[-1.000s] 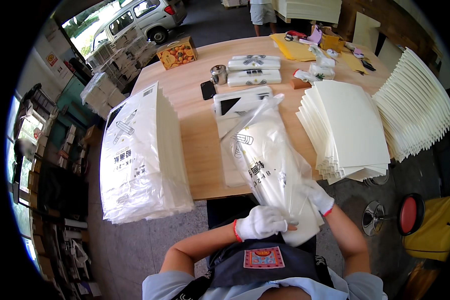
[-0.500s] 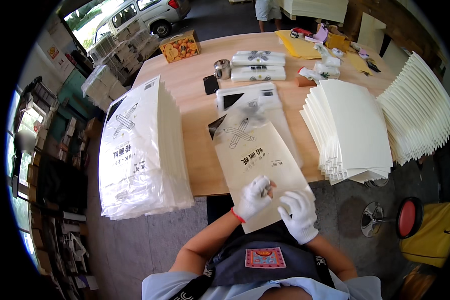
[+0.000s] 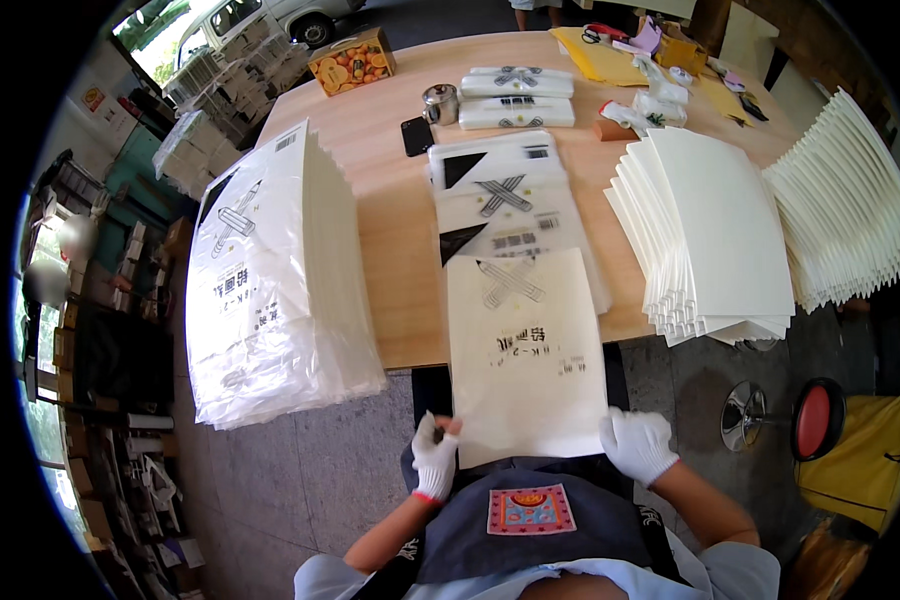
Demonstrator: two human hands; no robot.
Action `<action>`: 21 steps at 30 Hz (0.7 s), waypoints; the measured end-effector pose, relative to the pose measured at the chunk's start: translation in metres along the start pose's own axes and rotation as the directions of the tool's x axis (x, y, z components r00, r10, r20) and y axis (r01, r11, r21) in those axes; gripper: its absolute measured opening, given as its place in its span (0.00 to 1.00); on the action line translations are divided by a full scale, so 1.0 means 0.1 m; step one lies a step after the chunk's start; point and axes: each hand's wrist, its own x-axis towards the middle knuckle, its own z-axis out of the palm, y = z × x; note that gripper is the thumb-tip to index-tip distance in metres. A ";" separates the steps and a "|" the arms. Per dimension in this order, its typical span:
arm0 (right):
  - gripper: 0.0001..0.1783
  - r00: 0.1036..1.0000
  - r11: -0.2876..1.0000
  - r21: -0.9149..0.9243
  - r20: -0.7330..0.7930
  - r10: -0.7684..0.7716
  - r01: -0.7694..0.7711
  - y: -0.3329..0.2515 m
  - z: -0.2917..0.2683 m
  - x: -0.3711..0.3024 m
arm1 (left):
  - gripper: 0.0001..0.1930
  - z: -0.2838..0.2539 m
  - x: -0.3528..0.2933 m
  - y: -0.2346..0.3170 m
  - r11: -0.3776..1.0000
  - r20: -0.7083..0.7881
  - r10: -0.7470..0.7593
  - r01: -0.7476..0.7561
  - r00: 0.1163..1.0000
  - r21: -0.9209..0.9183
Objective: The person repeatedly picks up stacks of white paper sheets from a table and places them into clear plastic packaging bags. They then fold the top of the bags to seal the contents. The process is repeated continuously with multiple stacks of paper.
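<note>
A clear printed plastic bag with a stack of cream drawing paper [image 3: 530, 400] inside lies straight in front of me, its near end hanging over the table edge toward my lap. My left hand [image 3: 435, 460], in a white glove with bare fingertips showing, is closed at the bag's near left edge. At the near right edge my right hand [image 3: 636, 444], also gloved, has its fingers curled on the bag's side. Beneath the bag's far end lies a pile of flat printed plastic bags [image 3: 500, 150].
Filled paper packs [image 3: 270, 270] form a tall stack at left. Fanned loose paper stacks [image 3: 710, 220] stand at right. Farther back are a phone [image 3: 417, 137], a metal pot [image 3: 440, 104], rolled bags [image 3: 516, 112], a fruit box [image 3: 352, 62] and scissors [image 3: 604, 34]. A red stool [image 3: 818, 432] stands at right.
The filled bag has turned from slanted to straight and moved nearer to me. My hands have spread from its middle to opposite side edges, and more of the bag pile shows.
</note>
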 end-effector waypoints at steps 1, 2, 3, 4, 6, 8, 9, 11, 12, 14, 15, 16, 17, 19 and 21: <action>0.15 0.997 0.999 -0.039 0.082 0.004 -0.001 -0.03 -0.05 -0.13 | 0.07 -0.10 -0.12 -0.05 0.998 0.077 -0.046 0.049 0.996 -0.029; 0.15 0.986 0.992 -0.100 0.152 -0.066 0.082 -0.02 -0.02 -0.29 | 0.07 -0.21 -0.21 -0.13 0.999 0.185 -0.021 0.029 0.983 -0.043; 0.15 0.965 0.973 -0.154 0.223 -0.136 0.173 -0.01 -0.01 -0.42 | 0.07 -0.32 -0.27 -0.15 0.998 0.286 0.008 0.010 0.958 -0.061; 0.15 0.919 0.986 -0.075 0.379 -0.111 0.150 -0.08 -0.07 -0.44 | 0.07 -0.42 -0.30 -0.05 0.994 0.389 -0.029 -0.013 0.921 0.106; 0.14 0.857 0.980 0.108 0.477 -0.196 0.164 -0.07 0.02 -0.54 | 0.07 -0.54 -0.31 0.01 0.926 0.611 0.015 -0.242 0.791 0.290; 0.14 0.893 0.931 0.158 0.271 -0.360 0.328 -0.03 0.15 -0.44 | 0.08 -0.50 -0.24 0.06 0.864 0.693 0.088 -0.401 0.715 0.304; 0.14 0.884 0.895 0.165 0.158 -0.439 0.415 -0.02 0.15 -0.37 | 0.08 -0.43 -0.18 0.08 0.805 0.695 0.180 -0.510 0.696 0.303; 0.14 0.843 0.839 0.133 0.042 -0.536 0.528 -0.01 -0.02 -0.09 | 0.08 -0.20 -0.08 0.29 0.832 0.616 0.243 -0.487 0.750 0.264; 0.14 0.862 0.861 -0.046 -0.007 -0.507 0.506 -0.03 -0.06 0.05 | 0.08 -0.09 0.02 0.33 0.927 0.488 0.207 -0.330 0.848 0.179; 0.15 0.967 0.973 0.144 -0.205 -0.151 0.182 0.09 -0.05 0.19 | 0.07 -0.03 0.19 0.17 0.980 0.299 0.138 -0.175 0.944 0.098; 0.15 0.968 0.971 0.230 -0.249 -0.012 0.071 0.14 -0.04 0.24 | 0.07 -0.05 0.28 0.08 0.975 0.239 0.148 -0.182 0.960 0.129; 0.16 0.998 0.974 0.223 -0.064 -0.019 0.032 0.10 -0.13 0.15 | 0.06 -0.08 0.22 0.18 0.845 0.284 0.191 -0.304 0.940 0.439; 0.17 0.976 0.997 0.073 0.215 -0.039 0.024 0.12 0.02 0.04 | 0.07 -0.17 0.16 -0.05 0.803 0.340 0.203 -0.354 0.919 0.479; 0.18 0.900 0.967 0.238 0.436 -0.022 -0.092 0.12 0.17 -0.17 | 0.07 -0.30 0.05 -0.05 0.654 0.479 0.337 -0.568 0.810 0.500; 0.20 0.934 0.847 0.490 0.357 0.022 -0.207 0.31 0.25 -0.11 | 0.07 -0.36 0.08 -0.12 0.838 0.391 0.237 -0.391 0.890 0.382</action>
